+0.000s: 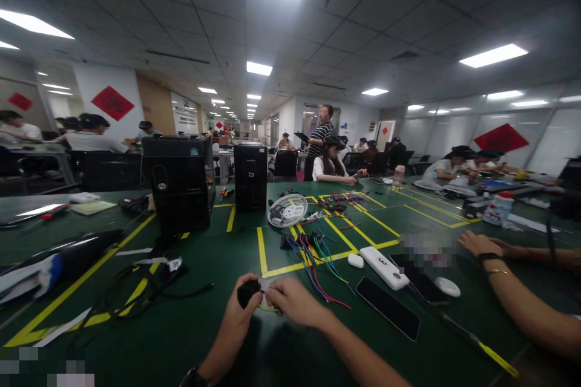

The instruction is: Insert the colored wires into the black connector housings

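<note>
My left hand point(236, 313) is closed around a small black part point(247, 293), whose exact kind I cannot make out. Close against it, my right hand point(290, 301) pinches with thumb and forefinger at a thin yellow-green wire point(269, 308). The fingers hide where the wire meets the black part. Just beyond my hands lies a bundle of red, blue and green wires point(313, 263) with black connectors point(290, 242) at its far end.
A white basket point(287, 210) and two black computer towers point(179, 184) stand farther back. Black cables point(131, 293) lie left. To the right are a phone point(388, 308), a white power bank point(384, 268) and another person's hands point(481, 245). Yellow tape point(290, 267) marks the green table.
</note>
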The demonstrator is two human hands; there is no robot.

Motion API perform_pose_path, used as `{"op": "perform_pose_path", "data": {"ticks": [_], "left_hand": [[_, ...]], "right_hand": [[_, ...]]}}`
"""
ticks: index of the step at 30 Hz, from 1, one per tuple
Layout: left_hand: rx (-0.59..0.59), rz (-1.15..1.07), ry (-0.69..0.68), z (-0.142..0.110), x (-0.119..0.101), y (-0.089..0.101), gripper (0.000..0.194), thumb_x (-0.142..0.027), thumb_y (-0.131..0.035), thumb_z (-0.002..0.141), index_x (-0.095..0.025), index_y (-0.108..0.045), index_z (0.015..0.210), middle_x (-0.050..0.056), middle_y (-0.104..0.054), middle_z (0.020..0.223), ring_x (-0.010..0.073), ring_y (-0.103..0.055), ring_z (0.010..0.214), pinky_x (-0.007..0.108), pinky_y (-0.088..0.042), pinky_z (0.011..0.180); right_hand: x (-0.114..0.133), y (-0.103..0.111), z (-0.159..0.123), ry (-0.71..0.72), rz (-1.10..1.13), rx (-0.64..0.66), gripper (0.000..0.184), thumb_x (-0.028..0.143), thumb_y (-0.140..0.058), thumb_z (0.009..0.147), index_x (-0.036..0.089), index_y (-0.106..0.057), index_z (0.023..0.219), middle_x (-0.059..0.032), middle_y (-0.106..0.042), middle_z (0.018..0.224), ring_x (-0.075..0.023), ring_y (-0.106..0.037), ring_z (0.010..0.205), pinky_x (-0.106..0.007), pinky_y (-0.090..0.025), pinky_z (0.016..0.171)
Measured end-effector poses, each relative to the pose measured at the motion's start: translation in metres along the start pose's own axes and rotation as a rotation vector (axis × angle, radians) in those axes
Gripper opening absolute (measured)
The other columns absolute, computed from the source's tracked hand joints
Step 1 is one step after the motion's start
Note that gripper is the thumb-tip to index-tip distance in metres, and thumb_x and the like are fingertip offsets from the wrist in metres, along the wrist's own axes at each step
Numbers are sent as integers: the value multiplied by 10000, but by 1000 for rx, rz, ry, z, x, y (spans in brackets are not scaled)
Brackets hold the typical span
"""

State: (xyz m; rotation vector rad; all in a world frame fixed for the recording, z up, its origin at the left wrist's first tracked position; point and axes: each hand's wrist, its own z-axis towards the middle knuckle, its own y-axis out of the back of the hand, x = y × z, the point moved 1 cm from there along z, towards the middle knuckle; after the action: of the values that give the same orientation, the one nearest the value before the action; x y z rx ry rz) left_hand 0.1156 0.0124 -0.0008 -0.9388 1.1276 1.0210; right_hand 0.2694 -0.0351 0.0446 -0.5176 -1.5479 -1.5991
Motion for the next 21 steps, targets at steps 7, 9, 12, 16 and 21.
{"op": "perform_pose_path", "data": {"ticks": [7, 9, 12, 16, 21], "left_hand": [[-142, -175, 161, -9, 7, -18, 537, -544, -639, 691, -201, -523, 1087, 35, -601, 921, 182, -583, 773, 271, -442, 632], [-219, -237, 187, -6, 11, -22, 565, -573, -643, 672, -196, -529, 1077, 40, -598, 922, 177, -584, 770, 268, -442, 615], [-282, -267, 195, -2, 12, -24, 592, -589, -660, 642, -191, -549, 1066, 45, -606, 928, 174, -593, 774, 272, -445, 616], [-202, -248, 178, -4, 3, -23, 625, -573, -691, 617, -189, -537, 1086, 31, -616, 881, 172, -597, 746, 278, -446, 623], [-166, -300, 144, -13, -8, -27, 543, -546, -673, 664, -190, -548, 1054, 35, -624, 905, 156, -595, 763, 253, -438, 631]], "right_hand": [[-12, -16, 4, 120, -335, -152, 294, 239, -438, 909, 162, -606, 680, 10, -587, 626, -95, -448, 555, -213, -269, 543], [-16, -24, 6, 129, -367, -191, 300, 245, -429, 921, 162, -613, 699, 3, -605, 641, -96, -452, 555, -223, -258, 542], [-18, -27, 9, 111, -370, -221, 309, 260, -433, 924, 163, -622, 700, -1, -616, 641, -100, -468, 563, -225, -247, 530], [-14, -13, 8, 143, -332, -216, 314, 248, -422, 928, 168, -648, 726, 5, -635, 662, -92, -514, 593, -198, -281, 549], [-10, -10, 2, 161, -289, -231, 330, 260, -428, 926, 165, -655, 707, 3, -626, 639, -97, -516, 587, -198, -294, 565]]}}
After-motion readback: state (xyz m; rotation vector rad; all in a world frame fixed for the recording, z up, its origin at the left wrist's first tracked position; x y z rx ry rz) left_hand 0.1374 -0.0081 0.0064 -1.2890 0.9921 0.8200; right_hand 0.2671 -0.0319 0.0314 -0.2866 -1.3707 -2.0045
